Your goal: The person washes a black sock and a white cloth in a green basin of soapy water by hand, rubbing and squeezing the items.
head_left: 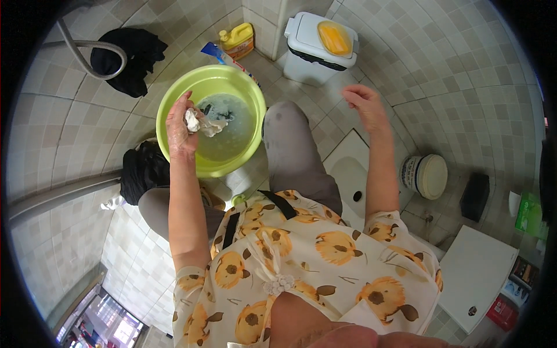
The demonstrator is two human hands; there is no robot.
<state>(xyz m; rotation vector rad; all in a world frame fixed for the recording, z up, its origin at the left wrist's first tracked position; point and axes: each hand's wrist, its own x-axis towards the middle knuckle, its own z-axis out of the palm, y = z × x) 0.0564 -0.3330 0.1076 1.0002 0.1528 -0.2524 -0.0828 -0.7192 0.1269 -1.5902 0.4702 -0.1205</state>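
Note:
A wet white cloth (200, 123) is bunched in my left hand (178, 124), whose fingers are closed around it. That hand is over the left side of a light green basin (260, 124). Cloudy, sudsy water fills much of the basin, with a dark item (219, 111) partly under the foam. My right hand (364, 103) is raised in the air to the right, its fingers loosely bent and the thumb a little apart. I see nothing in it. Nearest to it is a white lidded bin (316, 66), carrying a yellow soap bar (335, 38) in a clear dish.
Behind the basin stand a yellow jug (238, 39) and a blue-white packet (212, 51). Black cloth (123, 61) hangs by a shower hose (87, 44). A squat toilet (348, 165), a white bucket (432, 176) and a white cabinet (478, 267) are at right.

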